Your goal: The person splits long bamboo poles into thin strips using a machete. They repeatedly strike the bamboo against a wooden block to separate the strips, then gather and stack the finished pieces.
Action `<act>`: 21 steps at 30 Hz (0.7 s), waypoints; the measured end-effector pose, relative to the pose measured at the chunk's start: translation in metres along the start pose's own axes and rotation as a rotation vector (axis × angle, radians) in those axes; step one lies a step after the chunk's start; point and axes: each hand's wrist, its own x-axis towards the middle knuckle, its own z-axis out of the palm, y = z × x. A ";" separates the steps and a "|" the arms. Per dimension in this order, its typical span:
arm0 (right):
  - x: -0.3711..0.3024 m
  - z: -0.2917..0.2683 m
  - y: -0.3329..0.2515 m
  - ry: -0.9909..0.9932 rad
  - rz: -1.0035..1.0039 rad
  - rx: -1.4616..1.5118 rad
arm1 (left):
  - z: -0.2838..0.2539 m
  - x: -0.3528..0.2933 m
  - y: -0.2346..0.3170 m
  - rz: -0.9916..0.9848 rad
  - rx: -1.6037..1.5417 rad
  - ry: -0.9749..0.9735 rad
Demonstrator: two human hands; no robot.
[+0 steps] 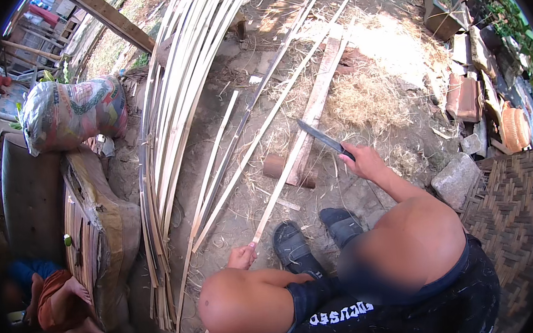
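My left hand [241,257] is closed around the near end of a long pale bamboo strip [275,195], beside my left knee. The strip runs forward and away from me along a wooden board [307,156]. That board slopes over a short round log [275,166] on the ground. In my right hand [367,163] is a knife [322,137], gripped by its dark handle. Its blade points forward and left, with the tip over the board close to the strip. Whether the blade touches the strip, I cannot tell.
Long bamboo strips [191,65] lie in a bundle to the left. Curly shavings [369,103] cover the ground. A stuffed sack [75,113] rests far left; another person [62,298] sits below it. At right are a stone block [458,180] and a woven mat [512,221].
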 end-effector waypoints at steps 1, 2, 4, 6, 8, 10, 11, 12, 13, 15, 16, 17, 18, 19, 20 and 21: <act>-0.007 0.005 -0.022 -0.002 0.049 0.130 | 0.003 0.001 0.015 0.024 -0.048 0.038; -0.021 0.013 -0.043 -0.066 -0.089 0.115 | 0.019 0.006 0.046 0.047 -0.103 0.071; -0.039 0.014 -0.062 -0.181 -0.392 0.065 | 0.036 0.016 0.063 0.131 -0.114 0.093; -0.023 0.008 -0.028 -0.066 -0.151 0.060 | 0.027 0.020 0.039 0.188 -0.003 0.062; 0.010 0.000 0.005 0.081 0.076 0.055 | 0.013 0.004 0.006 0.116 0.035 0.083; 0.011 0.004 -0.006 -0.008 0.072 0.094 | 0.011 -0.003 0.014 0.087 0.003 0.109; 0.006 0.005 -0.010 -0.055 0.082 0.105 | 0.023 0.000 0.034 0.096 -0.052 0.120; 0.004 0.002 -0.014 -0.087 -0.005 0.042 | 0.034 0.003 0.050 0.112 -0.116 0.141; 0.001 0.000 -0.020 -0.120 -0.091 -0.021 | 0.036 0.008 0.048 0.179 -0.052 0.144; -0.007 0.000 -0.028 -0.193 -0.260 -0.142 | 0.029 0.013 0.025 0.305 0.077 0.149; 0.006 -0.010 -0.011 -0.082 -0.067 -0.125 | 0.022 0.002 0.004 0.233 0.104 0.149; 0.034 -0.028 0.013 0.042 0.110 -0.101 | 0.010 -0.012 -0.016 0.173 0.135 0.168; 0.052 -0.045 0.034 0.110 0.227 -0.059 | 0.004 -0.015 -0.024 0.120 0.163 0.182; 0.051 -0.053 0.047 0.164 0.365 -0.022 | 0.004 -0.018 -0.019 0.071 0.142 0.164; 0.046 -0.055 0.038 0.152 0.346 0.016 | 0.006 -0.023 -0.008 0.027 0.118 0.150; 0.039 -0.051 0.024 0.141 0.325 0.053 | 0.008 -0.022 0.001 -0.017 0.094 0.137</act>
